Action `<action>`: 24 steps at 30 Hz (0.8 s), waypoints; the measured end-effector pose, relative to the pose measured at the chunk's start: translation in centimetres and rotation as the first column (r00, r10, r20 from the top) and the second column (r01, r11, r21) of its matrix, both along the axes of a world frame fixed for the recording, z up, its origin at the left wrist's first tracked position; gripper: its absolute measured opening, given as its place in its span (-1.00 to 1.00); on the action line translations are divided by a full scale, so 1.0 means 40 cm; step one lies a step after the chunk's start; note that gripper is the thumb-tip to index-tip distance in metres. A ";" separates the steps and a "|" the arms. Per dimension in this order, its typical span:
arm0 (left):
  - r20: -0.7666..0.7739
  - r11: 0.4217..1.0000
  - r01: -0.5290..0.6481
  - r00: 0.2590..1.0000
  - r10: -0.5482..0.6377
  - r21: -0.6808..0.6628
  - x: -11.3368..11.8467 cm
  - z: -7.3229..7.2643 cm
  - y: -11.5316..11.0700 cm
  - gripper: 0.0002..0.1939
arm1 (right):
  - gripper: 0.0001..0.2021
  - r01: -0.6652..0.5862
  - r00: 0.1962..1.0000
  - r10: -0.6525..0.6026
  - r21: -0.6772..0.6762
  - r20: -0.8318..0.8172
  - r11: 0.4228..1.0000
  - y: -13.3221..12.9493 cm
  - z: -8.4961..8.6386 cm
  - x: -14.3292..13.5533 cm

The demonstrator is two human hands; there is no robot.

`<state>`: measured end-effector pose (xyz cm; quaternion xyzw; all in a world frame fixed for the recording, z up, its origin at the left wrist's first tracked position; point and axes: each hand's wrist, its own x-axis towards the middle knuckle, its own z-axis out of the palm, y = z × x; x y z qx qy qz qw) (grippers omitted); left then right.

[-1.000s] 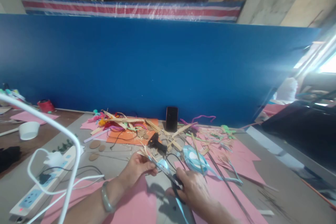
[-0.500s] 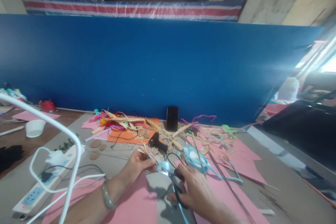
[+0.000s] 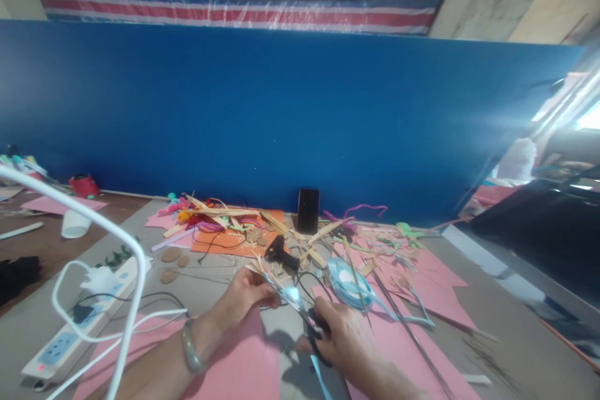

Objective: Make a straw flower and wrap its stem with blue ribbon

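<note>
My left hand (image 3: 246, 299), with a pale bangle on the wrist, is closed in a pinch on a small bunch of straw-coloured strips (image 3: 255, 264) tied with light-blue ribbon. My right hand (image 3: 344, 334) grips black-handled scissors (image 3: 313, 324), fingers in the loops. The scissor blades lie at the ribbon just right of my left fingertips, nearly together. A length of blue ribbon (image 3: 320, 377) hangs below the scissors. Right of them rests a roll of light-blue ribbon (image 3: 345, 287). A black glue gun (image 3: 281, 254) lies just beyond my hands.
Pink paper sheets (image 3: 244, 356) lie under my arms. A phone (image 3: 308, 211) leans against the blue partition (image 3: 300, 106). A power strip (image 3: 89, 319) and a white cable (image 3: 135, 275) are at left. Craft scraps, wooden discs (image 3: 170, 254) and a white cup (image 3: 75, 224) lie around.
The scissor blades have come closer together at the ribbon, and the right hand's grip has tightened a little. The white cup at left has shifted right and turned. My left hand stays nearly still.
</note>
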<state>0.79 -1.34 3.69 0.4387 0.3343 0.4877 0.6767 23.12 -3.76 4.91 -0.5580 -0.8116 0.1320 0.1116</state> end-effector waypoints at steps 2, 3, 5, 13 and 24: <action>-0.016 1.000 0.004 1.000 -0.005 -0.016 -0.002 -0.003 0.000 -0.74 | -0.56 0.021 0.999 -0.022 -0.048 -0.023 0.999 0.006 -0.005 0.003; -0.013 1.000 0.000 1.000 0.000 -0.026 -0.003 -0.005 0.000 -0.75 | -0.56 0.028 0.999 -0.032 -0.080 -0.043 0.996 0.008 -0.007 0.004; 0.010 0.999 -0.020 1.000 0.021 -0.041 -0.002 -0.008 -0.002 -0.75 | -0.54 0.019 0.995 -0.035 -0.155 -0.098 0.988 0.007 -0.007 0.005; 0.027 0.997 -0.062 0.998 0.063 -0.039 -0.001 -0.007 -0.001 -0.72 | -0.53 -0.062 0.990 0.039 -0.173 -0.134 0.983 -0.018 0.040 -0.007; 0.003 1.000 -0.009 1.000 0.009 0.013 0.003 -0.013 -0.003 -0.77 | -0.52 -0.047 0.997 0.037 -0.138 -0.074 0.989 -0.014 0.054 -0.024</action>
